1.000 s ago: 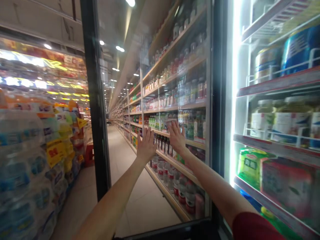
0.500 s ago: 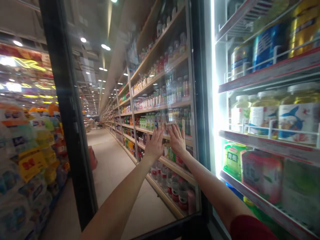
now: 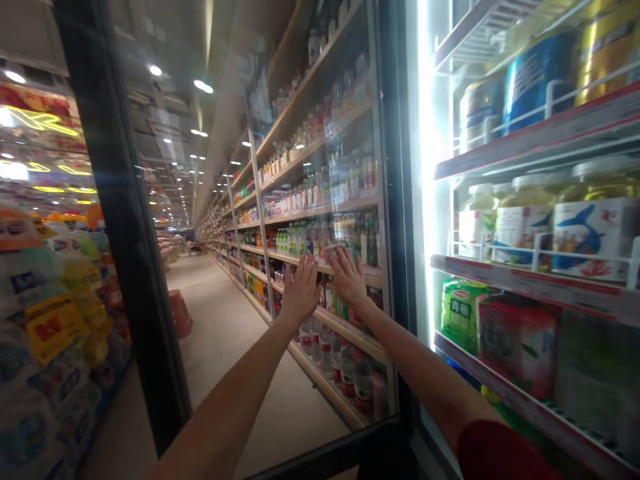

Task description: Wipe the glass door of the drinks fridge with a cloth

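Note:
A glass cooler door [image 3: 210, 347] with a black frame stands swung out in front of me. My left hand [image 3: 300, 293] lies flat with fingers stretched upward at the pane, and it holds nothing that I can see. Close to its right, my right hand [image 3: 347, 280] is also spread flat at the glass, fingers pointing up and left. A pale patch shows at the right fingertips; I cannot tell whether it is a reflection or a thin cloth. Both forearms reach forward from below.
To the right is the lit cooler, with bottles [image 3: 523, 220], cans [image 3: 535, 83] and a green package [image 3: 463, 313] behind wire rails. Through or in the glass appear long drink shelves [image 3: 285, 257] and an aisle floor. Bagged goods [image 3: 55, 313] are stacked at the left.
The door frame and both hands have shifted slightly left in the view. Both hands remain flat at the glass, fingers still extended.

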Tool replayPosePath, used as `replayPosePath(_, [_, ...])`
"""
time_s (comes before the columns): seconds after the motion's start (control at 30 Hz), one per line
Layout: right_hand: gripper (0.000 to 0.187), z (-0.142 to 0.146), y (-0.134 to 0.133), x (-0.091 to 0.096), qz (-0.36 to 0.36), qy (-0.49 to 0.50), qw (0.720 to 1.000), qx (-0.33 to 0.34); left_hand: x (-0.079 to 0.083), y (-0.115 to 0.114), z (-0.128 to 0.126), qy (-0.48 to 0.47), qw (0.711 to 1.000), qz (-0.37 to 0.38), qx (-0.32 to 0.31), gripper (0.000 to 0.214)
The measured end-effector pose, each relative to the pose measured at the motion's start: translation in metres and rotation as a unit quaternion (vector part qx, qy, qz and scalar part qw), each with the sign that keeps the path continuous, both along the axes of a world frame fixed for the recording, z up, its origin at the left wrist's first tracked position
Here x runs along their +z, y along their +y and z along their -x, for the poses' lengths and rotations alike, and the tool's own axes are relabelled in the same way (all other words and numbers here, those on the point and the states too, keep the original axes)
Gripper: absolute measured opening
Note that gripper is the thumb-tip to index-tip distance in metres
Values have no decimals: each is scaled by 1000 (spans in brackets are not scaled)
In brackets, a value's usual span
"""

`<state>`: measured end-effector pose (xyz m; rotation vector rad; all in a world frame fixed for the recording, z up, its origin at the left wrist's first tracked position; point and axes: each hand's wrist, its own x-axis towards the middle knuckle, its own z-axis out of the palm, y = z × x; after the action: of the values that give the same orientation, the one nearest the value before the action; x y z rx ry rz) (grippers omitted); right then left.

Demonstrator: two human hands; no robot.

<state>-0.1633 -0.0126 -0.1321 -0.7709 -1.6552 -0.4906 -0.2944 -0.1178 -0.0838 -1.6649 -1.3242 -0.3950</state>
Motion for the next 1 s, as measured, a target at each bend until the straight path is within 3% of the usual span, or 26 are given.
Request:
replayPosePath(0.13, [56,-8,9,7,28,136,990,-24,1,-3,10,-3,1000,-7,1,60])
replayPosePath(0.2, [57,0,6,10,32,156,987,-28,1,-4,14,-11,1000,-11,0,60])
replayPosePath(0.4, [52,48,-22,10,-40,-17,999,30,5,-14,40,-27,998,-46,11,58])
replayPosePath(0.6, [54,51,-24,30,33,121,992,10,10,-37,74,-54,995,-68,46,58])
replayPosePath(0.77, [53,82,-47,26,-38,1,998,41,8,-47,88,-65,992,-91,61,55])
replayPosePath(0.9, [51,90,-48,28,-79,27,996,35,7,-53,91,-52,991,-122,26,52])
replayPosePath(1.0, [53,92,-41,38,-66,103,992,35,11,-53,80,-34,987,-147,-58,47])
